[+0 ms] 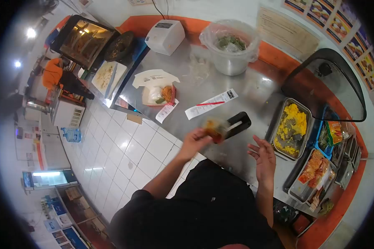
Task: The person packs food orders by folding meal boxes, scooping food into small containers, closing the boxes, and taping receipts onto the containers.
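My left hand (pixel 195 143) is closed on a small clear packet with orange-red contents (pixel 215 129), blurred by motion. Just beyond it on the steel counter lies a black oblong object with a pale strip (pixel 239 124), whose kind I cannot make out. My right hand (pixel 263 157) is held over the counter edge, fingers apart and nothing in it, near a metal tray of yellow crumbly food (pixel 293 128). An open takeaway box (pixel 158 89) holds rice and a browned piece of food. One receipt (pixel 167 111) lies beside it, and another receipt (pixel 212 103) has a red pen (pixel 210 103) across it.
A white label printer (pixel 165 36) and a plastic-lined pot of greens (pixel 231 47) stand at the back. A mesh food cover (pixel 326 87) leans at the right. Another tray (pixel 313 174) holds reddish food. Someone in orange (pixel 53 74) is at the far left.
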Action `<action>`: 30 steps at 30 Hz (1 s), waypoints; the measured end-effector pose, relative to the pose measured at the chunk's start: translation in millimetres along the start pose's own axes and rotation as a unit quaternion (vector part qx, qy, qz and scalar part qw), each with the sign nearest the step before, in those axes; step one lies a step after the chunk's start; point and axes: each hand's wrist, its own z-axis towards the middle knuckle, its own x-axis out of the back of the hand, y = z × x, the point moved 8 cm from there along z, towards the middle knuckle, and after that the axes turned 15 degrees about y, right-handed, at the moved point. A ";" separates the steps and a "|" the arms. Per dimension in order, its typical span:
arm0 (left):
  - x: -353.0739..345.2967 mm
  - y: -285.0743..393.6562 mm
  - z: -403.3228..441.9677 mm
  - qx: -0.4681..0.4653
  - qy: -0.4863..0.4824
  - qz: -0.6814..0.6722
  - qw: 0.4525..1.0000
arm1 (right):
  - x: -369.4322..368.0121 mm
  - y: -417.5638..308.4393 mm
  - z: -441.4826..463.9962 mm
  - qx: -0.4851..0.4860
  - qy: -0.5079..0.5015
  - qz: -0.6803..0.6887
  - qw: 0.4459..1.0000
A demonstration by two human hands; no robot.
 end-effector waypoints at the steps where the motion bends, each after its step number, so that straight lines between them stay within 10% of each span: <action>1: 35.3 8.0 14.1 -0.033 0.062 0.010 0.997 | 8.5 1.6 2.5 0.002 0.025 -0.018 1.000; 8: 234.0 54.3 120.8 -0.106 0.358 0.182 0.910 | 77.0 -13.7 22.3 0.042 0.210 -0.111 0.970; 11: 209.2 85.3 101.7 -0.190 0.461 0.053 0.865 | 169.9 -25.5 46.1 0.174 0.381 -0.276 0.865; 15: 73.3 83.8 61.1 -0.216 0.311 0.112 0.919 | 247.6 -40.4 67.2 0.229 0.478 -0.468 0.707; 20: -117.9 28.2 11.6 -0.215 0.000 0.170 0.962 | 206.1 -39.0 90.8 -0.030 0.408 -0.689 0.598; 23: -184.6 -20.7 3.5 -0.182 -0.129 0.174 0.959 | 216.0 -17.7 114.4 0.068 0.445 -0.760 0.469; 28: -237.3 -75.8 13.2 -0.145 -0.156 0.241 0.947 | 260.7 -20.8 106.8 0.034 0.499 -0.631 0.593; 30: -250.3 -92.9 19.5 -0.148 -0.145 0.265 0.942 | 257.6 -29.7 114.1 0.157 0.415 -0.567 0.694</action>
